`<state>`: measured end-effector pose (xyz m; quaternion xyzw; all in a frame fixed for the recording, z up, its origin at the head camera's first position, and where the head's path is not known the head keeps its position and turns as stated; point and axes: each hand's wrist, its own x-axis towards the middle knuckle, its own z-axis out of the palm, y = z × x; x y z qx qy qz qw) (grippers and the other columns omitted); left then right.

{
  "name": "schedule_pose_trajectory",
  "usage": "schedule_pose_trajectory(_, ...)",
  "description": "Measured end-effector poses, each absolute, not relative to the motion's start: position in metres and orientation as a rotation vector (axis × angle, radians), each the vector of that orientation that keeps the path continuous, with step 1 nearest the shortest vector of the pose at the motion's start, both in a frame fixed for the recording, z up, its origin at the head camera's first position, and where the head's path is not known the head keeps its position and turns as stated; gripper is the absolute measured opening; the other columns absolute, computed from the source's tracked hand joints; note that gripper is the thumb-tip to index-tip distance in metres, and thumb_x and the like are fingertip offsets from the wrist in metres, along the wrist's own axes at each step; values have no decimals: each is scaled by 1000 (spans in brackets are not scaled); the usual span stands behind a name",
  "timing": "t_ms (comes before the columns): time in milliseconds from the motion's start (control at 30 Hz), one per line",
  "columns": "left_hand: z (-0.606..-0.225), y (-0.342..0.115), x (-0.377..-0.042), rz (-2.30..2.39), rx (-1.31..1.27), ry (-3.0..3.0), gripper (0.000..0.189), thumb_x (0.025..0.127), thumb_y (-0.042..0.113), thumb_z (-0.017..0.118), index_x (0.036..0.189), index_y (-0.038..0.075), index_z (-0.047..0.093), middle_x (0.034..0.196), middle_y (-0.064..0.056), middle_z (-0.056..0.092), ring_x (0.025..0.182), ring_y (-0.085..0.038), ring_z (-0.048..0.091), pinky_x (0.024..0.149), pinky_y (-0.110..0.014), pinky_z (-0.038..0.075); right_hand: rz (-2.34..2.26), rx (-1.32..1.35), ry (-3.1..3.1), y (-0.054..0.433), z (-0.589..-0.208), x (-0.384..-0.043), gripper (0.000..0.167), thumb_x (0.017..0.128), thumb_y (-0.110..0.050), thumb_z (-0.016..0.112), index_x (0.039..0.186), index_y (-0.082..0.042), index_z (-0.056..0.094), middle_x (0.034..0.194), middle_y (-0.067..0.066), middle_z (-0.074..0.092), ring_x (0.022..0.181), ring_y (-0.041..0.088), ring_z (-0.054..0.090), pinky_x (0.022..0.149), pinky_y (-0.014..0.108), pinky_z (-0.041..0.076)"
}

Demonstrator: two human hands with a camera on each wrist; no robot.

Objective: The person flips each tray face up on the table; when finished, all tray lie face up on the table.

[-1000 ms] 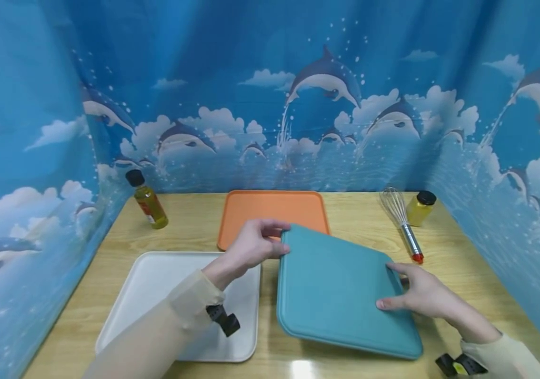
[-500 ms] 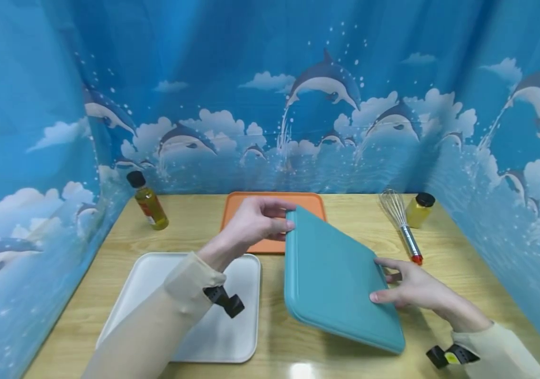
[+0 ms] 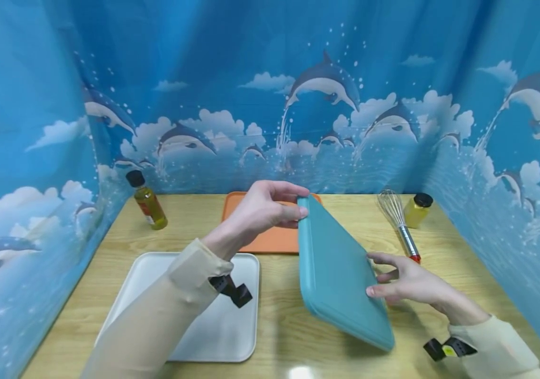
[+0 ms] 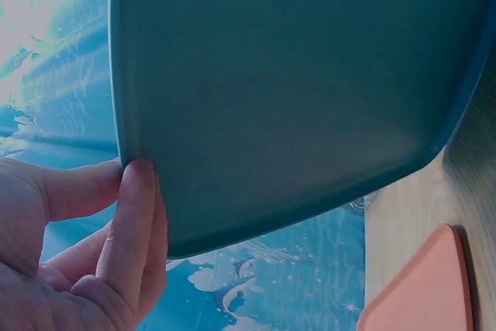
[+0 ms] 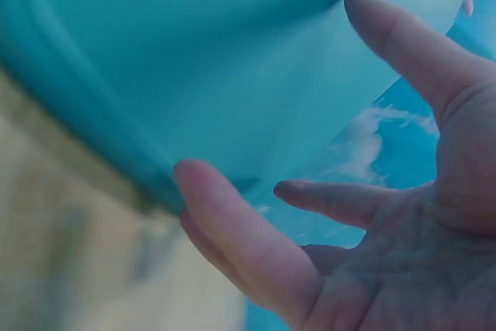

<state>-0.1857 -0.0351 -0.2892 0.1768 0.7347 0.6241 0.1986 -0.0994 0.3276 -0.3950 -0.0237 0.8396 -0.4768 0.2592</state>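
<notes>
A teal tray (image 3: pixel 341 273) is tilted steeply, its far left corner raised and its underside toward the head camera. My left hand (image 3: pixel 270 208) pinches that corner between thumb and fingers; the left wrist view shows the rimmed inner face of the tray (image 4: pixel 294 98). At the tray's right side is my right hand (image 3: pixel 407 281), fingers spread and fairly straight. In the right wrist view the thumb of the right hand (image 5: pixel 372 215) touches the underside, and a fingertip lies at the rim. Whether the lower edge rests on the table is hard to tell.
A white tray (image 3: pixel 237 337) lies on the left of the wooden table (image 3: pixel 270 310). Behind is an orange tray (image 3: pixel 275 242), partly covered by the left hand. An oil bottle (image 3: pixel 151 208) stands at back left; a whisk (image 3: pixel 402 226) and a yellow jar (image 3: pixel 417 210) are at back right.
The left hand has lifted its corner of the teal tray up and rightward, so the tray stands steeper. The right hand has shifted slightly left with it.
</notes>
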Motion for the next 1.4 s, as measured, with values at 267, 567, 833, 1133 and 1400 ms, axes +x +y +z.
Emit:
schedule_pose_trajectory(267, -281, -28, -187, 1778, 466, 2053, 42, 101, 9, 84, 142, 12, 77, 129, -13, 80, 97, -21, 84, 93, -41, 73, -1097, -394, 2671, 290, -328, -89, 89, 103, -31, 85, 173, -5, 38, 176, 33, 40, 136, 50, 72, 88, 42, 72)
schedule_pose_trajectory(567, -271, -16, -188, 1840, 462, 1989, 40, 102, 10, 83, 141, 12, 77, 127, -13, 76, 106, -23, 83, 97, -44, 72, -1126, -638, 2756, 232, -257, -63, 94, 103, -36, 85, 179, -27, 29, 185, 15, 32, 142, 47, 69, 72, 28, 70)
schedule_pose_trajectory(833, -263, -8, -187, 1863, 512, 1903, 36, 106, 9, 77, 143, 12, 76, 131, -14, 73, 111, -25, 79, 98, -39, 71, -773, -748, 2948, 202, -236, -49, 91, 99, -64, 80, 174, -32, 40, 183, 11, 36, 114, 15, 80, 70, 23, 64)
schedule_pose_trajectory(1133, -258, -8, -185, 1887, 562, 1834, 36, 111, 7, 70, 147, 9, 73, 124, -14, 76, 117, -31, 78, 108, -49, 68, -590, -843, 2971, 217, -231, -60, 84, 101, -56, 83, 171, -26, 48, 180, 24, 40, 79, -7, 74, 89, 49, 66)
schedule_pose_trajectory(1400, -253, -4, -186, 1887, 620, 1797, 39, 111, 4, 67, 151, 5, 68, 117, -14, 77, 99, -17, 79, 99, -41, 71, -592, -863, 2958, 233, -217, -73, 73, 100, -36, 88, 164, -18, 59, 170, 18, 58, 117, 31, 84, 93, 51, 71)
